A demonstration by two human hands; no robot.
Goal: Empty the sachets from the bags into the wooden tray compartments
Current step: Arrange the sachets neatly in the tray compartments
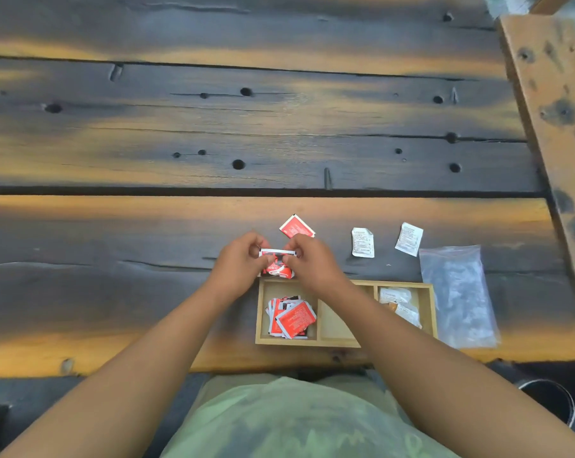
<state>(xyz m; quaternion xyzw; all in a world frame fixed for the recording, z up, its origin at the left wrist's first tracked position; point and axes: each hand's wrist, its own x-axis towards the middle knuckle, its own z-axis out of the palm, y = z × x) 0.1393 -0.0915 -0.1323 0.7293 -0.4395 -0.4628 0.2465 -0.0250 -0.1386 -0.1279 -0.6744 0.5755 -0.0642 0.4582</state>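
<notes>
Our left hand (238, 261) and right hand (314, 259) pinch the bag (277, 269), stretched crosswise between the fingers (259, 243), with the wooden tray (289, 342) just nearside.

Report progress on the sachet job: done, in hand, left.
Done: red sachets sit in the tray's left compartment; pale sachets lie in the right one. In hand: left hand and right hand pinch a small bag of red sachets beyond the tray. Left: that bag, a loose red sachet, two white sachets, plus the clear bag beside the tray.

Left hand (241, 261), right hand (310, 261) close together, fingertips pinching sachet bag (277, 272); forearms extended.
</notes>
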